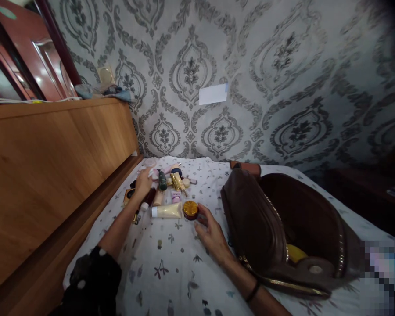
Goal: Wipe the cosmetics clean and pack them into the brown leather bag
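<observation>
Right hand (210,232), fingers parted, meets the amber jar (191,210), where a wide, gentle grasp should suit; left hand (143,183) among cosmetics (177,181), grip unclear.

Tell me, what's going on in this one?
A person has both hands among small containers spread on a white patterned cloth. The left hand is at the left part of the cluster; whether it holds anything is unclear. The right hand, loosely open, is at the right edge of a round amber jar, which sits beside a pale yellow tube. To the right, a brown bag sits unzipped, something yellow visible inside.
</observation>
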### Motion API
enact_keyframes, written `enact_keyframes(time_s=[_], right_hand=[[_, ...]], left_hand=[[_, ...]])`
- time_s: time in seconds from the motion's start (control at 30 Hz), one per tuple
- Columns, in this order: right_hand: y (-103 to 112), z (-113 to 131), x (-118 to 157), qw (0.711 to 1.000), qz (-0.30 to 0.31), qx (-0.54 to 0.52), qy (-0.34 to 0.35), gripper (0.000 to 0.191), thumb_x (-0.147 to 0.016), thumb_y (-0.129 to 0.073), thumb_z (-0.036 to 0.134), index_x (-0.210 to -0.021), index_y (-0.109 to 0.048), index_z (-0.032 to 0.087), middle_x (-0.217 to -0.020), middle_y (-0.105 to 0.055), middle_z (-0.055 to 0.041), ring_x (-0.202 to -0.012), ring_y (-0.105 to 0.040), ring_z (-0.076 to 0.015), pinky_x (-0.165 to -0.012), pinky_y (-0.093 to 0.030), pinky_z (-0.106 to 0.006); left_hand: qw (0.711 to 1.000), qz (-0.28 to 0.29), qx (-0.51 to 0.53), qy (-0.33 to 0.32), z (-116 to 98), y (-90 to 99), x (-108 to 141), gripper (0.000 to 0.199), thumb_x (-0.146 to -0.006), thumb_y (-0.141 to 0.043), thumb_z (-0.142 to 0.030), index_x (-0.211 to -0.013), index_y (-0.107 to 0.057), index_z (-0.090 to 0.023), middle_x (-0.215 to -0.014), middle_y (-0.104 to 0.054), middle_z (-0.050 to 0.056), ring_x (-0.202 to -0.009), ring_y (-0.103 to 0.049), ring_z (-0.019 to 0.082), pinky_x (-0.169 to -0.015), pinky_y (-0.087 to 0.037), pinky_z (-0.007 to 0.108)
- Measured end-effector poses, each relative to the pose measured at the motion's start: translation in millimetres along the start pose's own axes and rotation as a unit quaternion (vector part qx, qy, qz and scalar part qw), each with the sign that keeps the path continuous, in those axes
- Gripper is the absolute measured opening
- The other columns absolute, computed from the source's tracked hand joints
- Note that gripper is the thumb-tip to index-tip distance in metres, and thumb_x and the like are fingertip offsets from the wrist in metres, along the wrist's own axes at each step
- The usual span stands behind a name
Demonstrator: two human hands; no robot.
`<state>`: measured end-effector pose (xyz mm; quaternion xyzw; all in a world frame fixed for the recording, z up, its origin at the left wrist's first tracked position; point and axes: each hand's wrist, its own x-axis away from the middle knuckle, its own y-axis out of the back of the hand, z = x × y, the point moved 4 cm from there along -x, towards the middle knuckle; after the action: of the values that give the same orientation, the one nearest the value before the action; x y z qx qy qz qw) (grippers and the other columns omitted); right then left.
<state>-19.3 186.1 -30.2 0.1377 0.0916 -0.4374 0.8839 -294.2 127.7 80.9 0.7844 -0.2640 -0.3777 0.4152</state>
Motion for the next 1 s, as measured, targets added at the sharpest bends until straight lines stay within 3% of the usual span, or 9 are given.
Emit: enact_keyframes(time_s=[0.07,0.17,0.3,0.47,0.77,0.87,1.0], right_hand=[[-0.6,1.4,0.7,1.000,0.010,-0.017,-0.002,0.062,-0.079,-0.054,0.025,-0.140,-0.045,0.022,-0.143,-0.054,-0.0124,-0.127,-0.057,-0.0262,-0.106,-0.048,-0.047],[-1.3,2.7,1.7,0.999,0.023,-0.028,0.005,0.062,-0.080,-0.054,0.024,-0.141,-0.044,0.020,-0.145,-0.051,-0.0133,-0.129,-0.056,-0.0262,-0.108,-0.047,-0.047],[-0.7,2.5,2.7,1.000,0.023,-0.018,0.006,0.061,-0.080,-0.054,0.024,-0.140,-0.045,0.021,-0.144,-0.052,-0.0128,-0.128,-0.057,-0.0265,-0.108,-0.047,-0.048],[1.3,4.0,3.1,1.000,0.022,0.018,0.005,0.058,-0.081,-0.054,0.024,-0.139,-0.047,0.021,-0.144,-0.052,-0.0120,-0.122,-0.060,-0.0246,-0.107,-0.048,-0.047],[2.6,4.7,3.8,0.998,0.025,0.037,0.053,0.054,-0.082,-0.055,0.021,-0.136,-0.050,0.023,-0.140,-0.054,-0.0111,-0.124,-0.057,-0.0253,-0.105,-0.049,-0.046],[3.3,6.4,4.6,0.996,0.038,0.046,0.059,0.054,-0.084,-0.055,0.022,-0.137,-0.050,0.023,-0.141,-0.053,-0.0109,-0.123,-0.057,-0.0254,-0.104,-0.050,-0.046],[4.6,8.8,5.3,0.996,0.047,0.057,0.047,0.055,-0.084,-0.055,0.020,-0.138,-0.049,0.024,-0.144,-0.051,-0.0113,-0.119,-0.060,-0.0260,-0.102,-0.052,-0.047]], left_hand=[[0.998,0.037,-0.035,0.034,25.5,0.3,-24.9,0.049,-0.088,-0.048,-0.013,-0.136,-0.052,-0.020,-0.121,-0.066,0.011,-0.118,-0.058,0.027,-0.100,-0.046,0.041],[0.990,0.113,-0.078,0.043,46.2,-11.0,-50.2,0.060,-0.083,-0.064,-0.028,-0.141,-0.049,-0.025,-0.126,-0.064,0.010,-0.118,-0.058,0.029,-0.097,-0.047,0.037],[0.976,0.185,-0.117,0.020,51.1,-29.3,-73.3,0.078,-0.076,-0.071,-0.046,-0.146,-0.042,-0.030,-0.141,-0.055,0.012,-0.125,-0.054,0.033,-0.099,-0.044,0.038],[0.961,0.237,-0.137,-0.026,48.9,-37.2,-87.9,0.069,-0.072,-0.073,-0.038,-0.138,-0.053,-0.026,-0.143,-0.055,0.014,-0.126,-0.054,0.036,-0.101,-0.042,0.042],[0.963,0.240,-0.054,-0.109,61.3,-27.4,-86.5,0.062,-0.065,-0.074,-0.036,-0.125,-0.061,-0.024,-0.131,-0.066,0.004,-0.118,-0.059,0.027,-0.098,-0.046,0.031],[0.969,0.215,-0.013,-0.119,65.5,-18.7,-89.6,0.064,-0.064,-0.074,-0.040,-0.124,-0.062,-0.021,-0.124,-0.069,0.006,-0.114,-0.061,0.030,-0.097,-0.047,0.035],[0.979,0.157,0.041,-0.123,57.1,-1.9,-88.3,0.071,-0.075,-0.064,-0.050,-0.134,-0.052,-0.015,-0.131,-0.062,0.011,-0.118,-0.059,0.030,-0.098,-0.047,0.039]])
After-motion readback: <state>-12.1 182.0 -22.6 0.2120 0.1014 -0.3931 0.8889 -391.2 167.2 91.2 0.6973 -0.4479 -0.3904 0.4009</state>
